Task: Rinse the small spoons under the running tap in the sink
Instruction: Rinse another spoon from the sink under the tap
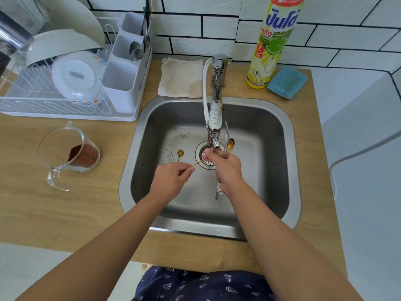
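Over the steel sink (288, 161), my left hand (171, 179) pinches the thin handle of a gold spoon (198, 163) that points right toward the tap outlet. My right hand (225, 168) grips a bunch of small spoons (229, 145), gold and silver bowls sticking up beside the tap (214, 118), their handle ends showing below my wrist. Its fingertips touch the far end of the gold spoon under the outlet. One more gold spoon (179, 154) lies on the sink floor left of the drain (208, 162). Running water is too faint to make out.
A dish rack (65, 109) with bowls and a cutlery holder stands at the back left. A glass measuring jug (69, 153) with brown powder lies on the wooden counter. A cloth (182, 78), a dish-soap bottle (271, 44) and a blue sponge (287, 81) sit behind the sink.
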{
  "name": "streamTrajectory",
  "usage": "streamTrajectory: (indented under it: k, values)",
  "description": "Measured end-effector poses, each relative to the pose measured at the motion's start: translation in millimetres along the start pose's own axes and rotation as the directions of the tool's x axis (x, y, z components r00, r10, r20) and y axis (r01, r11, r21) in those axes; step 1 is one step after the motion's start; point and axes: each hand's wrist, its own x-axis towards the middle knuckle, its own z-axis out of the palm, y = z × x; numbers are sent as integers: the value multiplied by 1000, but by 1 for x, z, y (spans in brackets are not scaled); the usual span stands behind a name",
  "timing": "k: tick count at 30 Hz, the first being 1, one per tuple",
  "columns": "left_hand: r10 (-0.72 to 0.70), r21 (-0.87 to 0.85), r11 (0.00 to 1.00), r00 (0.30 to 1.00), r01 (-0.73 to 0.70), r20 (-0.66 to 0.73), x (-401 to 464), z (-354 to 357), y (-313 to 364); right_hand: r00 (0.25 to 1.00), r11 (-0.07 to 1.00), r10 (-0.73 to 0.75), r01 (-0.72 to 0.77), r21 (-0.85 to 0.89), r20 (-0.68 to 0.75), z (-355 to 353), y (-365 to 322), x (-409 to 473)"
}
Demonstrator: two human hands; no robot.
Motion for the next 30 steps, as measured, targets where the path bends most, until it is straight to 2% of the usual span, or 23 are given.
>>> streamTrajectory:
  k: [2,3,4,6,8,10,12,15,18,23,27,28,30]
  values:
    - [131,96,988,989,-124,-70,-2,4,5,998,997,62,-64,49,27,-1,-3,1]
    - [141,99,986,988,-134,-66,-2,6,7,995,994,74,-79,79,61,-2,-4,1]
    - [113,71,991,993,-111,-34,-2,7,9,994,990,71,-81,117,86,-2,-6,2]
    - [-27,-67,997,995,34,100,-1,10,15,995,977,40,-58,206,91,-6,-9,3]
    - [-163,-285,930,956,232,244,5,13,23,996,965,-2,-22,261,89,-12,-10,6]
    - [-223,-424,837,922,347,315,15,17,34,994,971,-25,0,239,102,-17,-11,4]
    - [-219,-442,825,919,354,327,28,21,46,992,980,-39,15,198,121,-20,-11,1]
    - [-193,-481,807,923,343,334,45,24,59,994,973,-61,40,227,85,-25,-14,5]
    - [-213,-615,663,895,427,391,49,25,60,995,968,-84,69,243,52,-32,-23,11]
    - [-302,-664,481,819,572,488,50,27,61,996,964,-84,73,254,34,-31,-24,15]
    - [-170,-788,200,812,583,558,49,23,64,998,957,-59,58,284,-8,-31,-26,16]
    - [-151,-796,163,812,583,564,48,21,64,998,958,-61,62,281,-13,-31,-27,17]
    - [-195,-785,199,809,586,555,47,20,65,997,962,-76,74,263,-2,-30,-30,13]
